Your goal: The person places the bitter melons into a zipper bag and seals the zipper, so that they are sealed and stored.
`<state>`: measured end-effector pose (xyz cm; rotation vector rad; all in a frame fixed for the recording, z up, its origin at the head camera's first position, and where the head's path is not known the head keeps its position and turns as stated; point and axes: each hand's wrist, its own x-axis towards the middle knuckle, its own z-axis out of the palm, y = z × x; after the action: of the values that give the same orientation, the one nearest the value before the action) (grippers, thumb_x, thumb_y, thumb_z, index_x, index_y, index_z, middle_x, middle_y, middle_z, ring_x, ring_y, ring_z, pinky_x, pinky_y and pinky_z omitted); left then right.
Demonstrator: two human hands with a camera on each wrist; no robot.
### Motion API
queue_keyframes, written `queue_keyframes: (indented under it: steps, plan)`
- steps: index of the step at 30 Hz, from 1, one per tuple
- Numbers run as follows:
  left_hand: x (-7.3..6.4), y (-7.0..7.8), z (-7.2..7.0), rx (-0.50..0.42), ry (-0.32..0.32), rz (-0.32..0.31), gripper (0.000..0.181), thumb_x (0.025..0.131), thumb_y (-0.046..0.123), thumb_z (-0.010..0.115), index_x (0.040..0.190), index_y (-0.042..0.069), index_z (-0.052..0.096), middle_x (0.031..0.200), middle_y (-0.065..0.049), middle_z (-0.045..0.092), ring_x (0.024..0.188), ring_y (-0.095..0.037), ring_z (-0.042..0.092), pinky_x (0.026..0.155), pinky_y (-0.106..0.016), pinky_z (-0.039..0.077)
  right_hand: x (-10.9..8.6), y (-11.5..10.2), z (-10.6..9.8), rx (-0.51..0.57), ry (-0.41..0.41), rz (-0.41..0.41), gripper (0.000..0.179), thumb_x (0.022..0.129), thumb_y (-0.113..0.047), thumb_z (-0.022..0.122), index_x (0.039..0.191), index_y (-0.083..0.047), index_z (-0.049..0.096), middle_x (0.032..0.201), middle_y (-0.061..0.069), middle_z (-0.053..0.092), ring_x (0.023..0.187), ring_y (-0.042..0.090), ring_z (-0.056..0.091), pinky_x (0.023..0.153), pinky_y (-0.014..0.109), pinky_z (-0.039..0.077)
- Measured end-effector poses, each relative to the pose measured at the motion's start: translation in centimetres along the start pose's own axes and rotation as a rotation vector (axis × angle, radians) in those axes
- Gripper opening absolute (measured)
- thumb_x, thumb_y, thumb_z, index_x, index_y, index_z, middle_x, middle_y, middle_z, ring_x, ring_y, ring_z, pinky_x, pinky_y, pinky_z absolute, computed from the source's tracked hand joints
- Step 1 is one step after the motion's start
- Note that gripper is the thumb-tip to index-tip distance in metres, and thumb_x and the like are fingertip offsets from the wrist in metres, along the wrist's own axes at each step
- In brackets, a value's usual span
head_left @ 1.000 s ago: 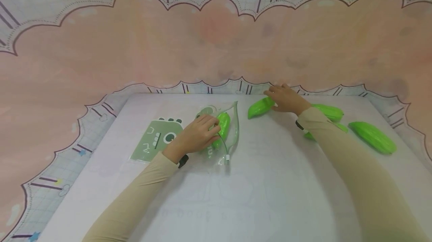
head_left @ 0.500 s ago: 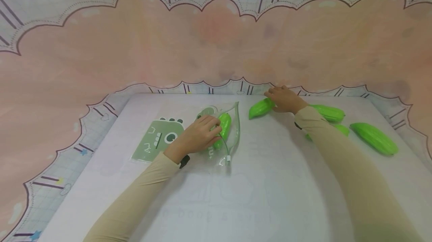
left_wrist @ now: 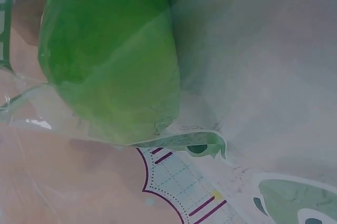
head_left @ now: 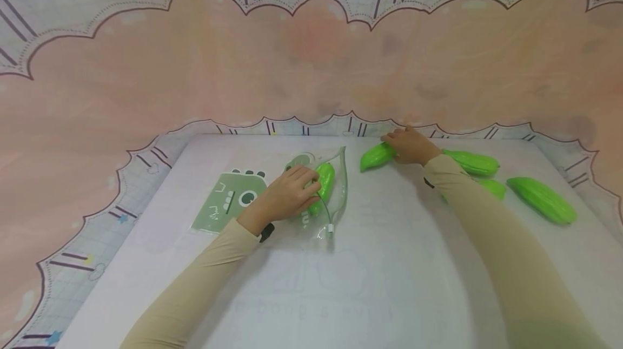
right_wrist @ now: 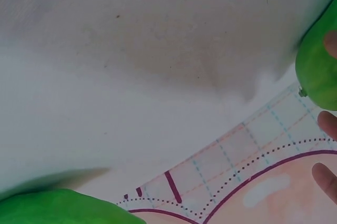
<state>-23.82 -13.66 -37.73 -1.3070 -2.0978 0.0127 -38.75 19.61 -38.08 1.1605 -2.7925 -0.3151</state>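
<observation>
My left hand (head_left: 293,193) pinches the open edge of a clear plastic slider bag (head_left: 340,189) with green cartoon print. A glossy green gourd-like vegetable (head_left: 327,178) lies inside that bag, partly behind the fingers; in the left wrist view the bagged vegetable (left_wrist: 110,60) fills the upper left. Farther back, my right hand (head_left: 411,145) grips the right end of another green gourd-like vegetable (head_left: 376,157), which rests on the white table. The right wrist view shows only fingertips (right_wrist: 329,124) by the stem end of this vegetable (right_wrist: 316,71).
More green vegetables lie to the right: one behind the right wrist (head_left: 474,163), one partly under the sleeve (head_left: 494,189), and one farther right (head_left: 547,200). A flat bag with a one-eyed monster print (head_left: 221,203) lies left. Patterned cloth (head_left: 311,67) rises behind the white table (head_left: 340,295).
The right hand dips very slightly at the vegetable's end. The left hand stays at the bag's edge. The whole head view drifts slightly.
</observation>
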Motion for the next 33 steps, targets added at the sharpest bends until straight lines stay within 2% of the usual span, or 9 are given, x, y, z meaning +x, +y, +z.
queue_keyframes:
  steps: [7,14,21,28,33]
  plan:
    - [0.0,0.0,0.0,-0.001,-0.008,-0.007,0.018,0.083,0.024,0.07,0.089,0.009,0.061,0.096,-0.005,0.06,0.093,-0.02,0.058,0.093,-0.031,0.048,-0.1,-0.1,0.0,0.0,0.036,-0.023,0.042,0.077,-0.009,0.069,0.117,-0.004,0.056,0.11,0.017,0.065,0.102,0.036,0.06,0.098,0.054,0.041]
    - [0.0,0.0,0.0,-0.003,-0.009,-0.007,0.019,0.083,0.024,0.07,0.089,0.01,0.061,0.096,-0.005,0.06,0.093,-0.02,0.059,0.092,-0.031,0.048,-0.6,-0.3,-0.5,-0.033,0.091,-0.072,0.039,0.075,-0.011,0.074,0.109,-0.002,0.057,0.102,0.017,0.066,0.096,0.034,0.061,0.089,0.051,0.047]
    - [0.1,0.1,-0.1,-0.003,-0.016,-0.01,0.018,0.084,0.024,0.07,0.089,0.01,0.061,0.096,-0.005,0.06,0.093,-0.02,0.059,0.093,-0.031,0.048,-0.9,-0.5,-0.9,-0.027,0.103,-0.095,0.041,0.073,-0.013,0.078,0.106,-0.001,0.057,0.101,0.017,0.066,0.094,0.034,0.062,0.087,0.052,0.048]
    - [0.1,0.1,-0.1,0.008,-0.012,-0.002,0.018,0.083,0.025,0.07,0.088,0.01,0.061,0.095,-0.005,0.06,0.093,-0.02,0.059,0.092,-0.031,0.048,-1.2,-0.5,-0.8,-0.008,0.125,-0.114,0.042,0.069,-0.015,0.081,0.102,0.0,0.059,0.095,0.016,0.067,0.088,0.032,0.063,0.079,0.047,0.05]
    - [0.1,0.1,-0.1,0.018,-0.015,0.0,0.019,0.083,0.025,0.07,0.088,0.01,0.061,0.095,-0.005,0.06,0.093,-0.02,0.059,0.092,-0.031,0.048,-1.3,-0.3,-0.5,0.009,0.118,-0.099,0.04,0.071,-0.017,0.08,0.102,0.001,0.061,0.095,0.017,0.068,0.089,0.033,0.063,0.08,0.048,0.05]
